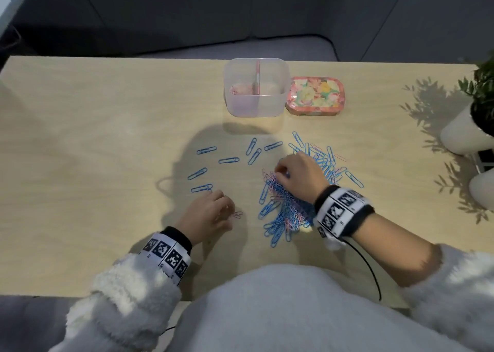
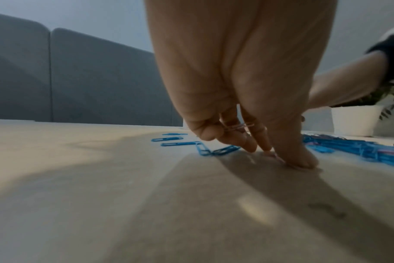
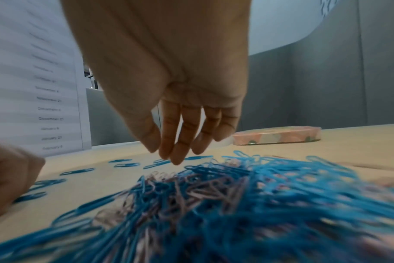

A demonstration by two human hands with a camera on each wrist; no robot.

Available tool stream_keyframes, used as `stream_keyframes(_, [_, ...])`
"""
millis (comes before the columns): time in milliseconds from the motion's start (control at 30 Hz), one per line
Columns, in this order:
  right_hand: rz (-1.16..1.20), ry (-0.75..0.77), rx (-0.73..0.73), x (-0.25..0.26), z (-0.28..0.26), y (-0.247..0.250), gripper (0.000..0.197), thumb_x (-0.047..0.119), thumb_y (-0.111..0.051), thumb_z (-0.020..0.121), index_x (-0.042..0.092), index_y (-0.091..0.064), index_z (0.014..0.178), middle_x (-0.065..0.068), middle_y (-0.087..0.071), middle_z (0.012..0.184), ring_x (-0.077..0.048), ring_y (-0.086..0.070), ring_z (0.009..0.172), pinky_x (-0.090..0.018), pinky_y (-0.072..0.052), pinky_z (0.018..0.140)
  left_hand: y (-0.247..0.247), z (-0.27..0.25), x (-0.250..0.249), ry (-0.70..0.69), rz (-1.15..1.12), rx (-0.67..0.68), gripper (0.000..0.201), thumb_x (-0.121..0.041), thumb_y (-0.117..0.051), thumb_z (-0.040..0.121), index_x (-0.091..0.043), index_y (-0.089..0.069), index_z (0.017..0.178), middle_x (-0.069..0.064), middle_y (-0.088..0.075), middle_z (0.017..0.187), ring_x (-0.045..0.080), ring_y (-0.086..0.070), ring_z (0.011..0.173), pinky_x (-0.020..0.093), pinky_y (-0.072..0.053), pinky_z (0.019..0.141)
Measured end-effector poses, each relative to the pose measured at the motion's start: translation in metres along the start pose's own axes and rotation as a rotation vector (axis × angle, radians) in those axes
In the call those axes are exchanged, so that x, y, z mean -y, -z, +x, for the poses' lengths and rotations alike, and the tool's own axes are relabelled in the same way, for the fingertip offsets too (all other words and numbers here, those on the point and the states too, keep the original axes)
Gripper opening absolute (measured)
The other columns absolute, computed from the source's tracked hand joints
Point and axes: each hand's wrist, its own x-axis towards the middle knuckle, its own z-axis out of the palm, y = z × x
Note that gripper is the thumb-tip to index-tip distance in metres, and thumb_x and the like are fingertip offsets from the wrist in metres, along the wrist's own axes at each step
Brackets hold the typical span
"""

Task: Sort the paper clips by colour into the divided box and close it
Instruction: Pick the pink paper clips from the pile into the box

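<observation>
A mixed pile of blue and pink paper clips (image 1: pixel 286 207) lies right of centre, and in the right wrist view the pile (image 3: pixel 236 195) fills the foreground. My right hand (image 1: pixel 280 171) hovers over its far edge, fingers (image 3: pixel 178 151) hanging relaxed, nothing pinched. My left hand (image 1: pixel 227 212) rests its fingertips on the table left of the pile and pinches pink paper clips (image 2: pixel 238 126) between thumb and fingers. Loose blue clips (image 1: pixel 228 160) lie scattered beyond it. The clear divided box (image 1: pixel 254 105) stands open at the back, with pink clips in its left compartment.
The floral lid (image 1: pixel 314 96) lies flat beside the box on its right, and it also shows as the lid (image 3: pixel 277 137) beyond my right fingers. White plant pots (image 1: pixel 465 135) stand at the table's right edge. A cable runs from my right wristband.
</observation>
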Motion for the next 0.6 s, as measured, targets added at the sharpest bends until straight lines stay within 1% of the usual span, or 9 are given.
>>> stream_keyframes(67, [-0.08, -0.074, 0.051, 0.01, 0.016, -0.005, 0.023, 0.032, -0.054, 0.084, 0.013, -0.067, 0.089, -0.008, -0.068, 0.094, -0.03, -0.055, 0.099, -0.036, -0.043, 0.083, -0.002, 0.002, 0.0, -0.019, 0.042, -0.016, 0.03, -0.041, -0.057, 0.076, -0.013, -0.06, 0.086, 0.006, -0.059, 0.084, 0.028, -0.056, 0.076, 0.039, -0.047, 0.068])
stream_keyframes(100, [-0.121, -0.104, 0.067, 0.015, 0.022, -0.007, 0.027, 0.036, -0.056, 0.083, 0.012, -0.067, 0.088, -0.008, -0.068, 0.094, -0.03, -0.054, 0.101, -0.036, -0.043, 0.082, -0.004, 0.004, -0.001, -0.026, 0.056, -0.031, 0.032, -0.043, -0.053, 0.077, -0.012, -0.059, 0.084, 0.007, -0.059, 0.083, 0.029, -0.056, 0.075, 0.038, -0.045, 0.068])
stream_keyframes(133, [-0.156, -0.127, 0.079, 0.019, 0.026, -0.009, 0.03, 0.039, -0.057, 0.081, 0.011, -0.066, 0.086, -0.008, -0.068, 0.092, -0.03, -0.054, 0.101, -0.036, -0.042, 0.083, -0.003, 0.006, -0.004, -0.018, 0.058, -0.043, 0.031, -0.042, -0.055, 0.078, -0.011, -0.059, 0.084, 0.008, -0.059, 0.085, 0.03, -0.056, 0.076, 0.036, -0.043, 0.069])
stream_keyframes(200, [-0.199, -0.139, 0.086, 0.025, 0.03, -0.013, 0.03, 0.04, -0.06, 0.077, 0.012, -0.065, 0.084, -0.007, -0.068, 0.09, -0.029, -0.053, 0.1, -0.038, -0.037, 0.087, -0.003, 0.011, -0.01, 0.023, 0.053, -0.063, 0.027, -0.034, -0.062, 0.081, -0.009, -0.059, 0.09, 0.01, -0.058, 0.092, 0.029, -0.054, 0.085, 0.035, -0.04, 0.075])
stream_keyframes(267, [-0.186, -0.143, 0.09, 0.026, 0.031, -0.017, 0.024, 0.036, -0.062, 0.077, 0.013, -0.065, 0.085, -0.006, -0.068, 0.092, -0.028, -0.055, 0.099, -0.038, -0.035, 0.09, -0.004, 0.015, -0.015, 0.059, 0.047, -0.076, 0.025, -0.031, -0.062, 0.084, -0.008, -0.058, 0.095, 0.009, -0.057, 0.097, 0.026, -0.051, 0.09, 0.033, -0.038, 0.078])
stream_keyframes(333, [-0.109, -0.15, 0.091, 0.026, 0.031, -0.02, 0.015, 0.028, -0.062, 0.082, 0.014, -0.065, 0.085, -0.005, -0.069, 0.094, -0.027, -0.057, 0.099, -0.039, -0.034, 0.093, -0.006, 0.02, -0.021, 0.068, 0.04, -0.094, 0.022, -0.028, -0.059, 0.087, -0.008, -0.056, 0.095, 0.009, -0.059, 0.096, 0.026, -0.05, 0.09, 0.03, -0.036, 0.078])
stream_keyframes(400, [-0.058, -0.149, 0.096, 0.026, 0.03, -0.024, 0.01, 0.023, -0.06, 0.085, 0.015, -0.064, 0.086, -0.005, -0.069, 0.096, -0.028, -0.057, 0.1, -0.039, -0.034, 0.095, -0.007, 0.025, -0.026, 0.068, 0.046, -0.109, 0.016, -0.022, -0.057, 0.088, -0.008, -0.055, 0.097, 0.009, -0.06, 0.097, 0.026, -0.051, 0.092, 0.029, -0.035, 0.078])
stream_keyframes(533, [-0.013, -0.104, 0.103, 0.024, 0.028, -0.026, 0.012, 0.018, -0.054, 0.087, 0.012, -0.064, 0.09, -0.006, -0.069, 0.093, -0.028, -0.057, 0.097, -0.038, -0.035, 0.094, -0.007, 0.031, -0.028, 0.052, 0.06, -0.078, 0.019, -0.022, -0.052, 0.092, -0.007, -0.056, 0.102, 0.008, -0.06, 0.101, 0.025, -0.051, 0.096, 0.028, -0.035, 0.083])
stream_keyframes(600, [0.064, -0.084, 0.086, 0.019, 0.027, -0.024, 0.013, 0.019, -0.053, 0.088, 0.012, -0.063, 0.092, -0.002, -0.068, 0.088, -0.026, -0.059, 0.094, -0.038, -0.035, 0.095, -0.007, 0.033, -0.028, 0.035, 0.062, -0.052, 0.019, -0.02, -0.048, 0.094, -0.005, -0.057, 0.101, 0.011, -0.06, 0.102, 0.027, -0.052, 0.096, 0.03, -0.037, 0.086])
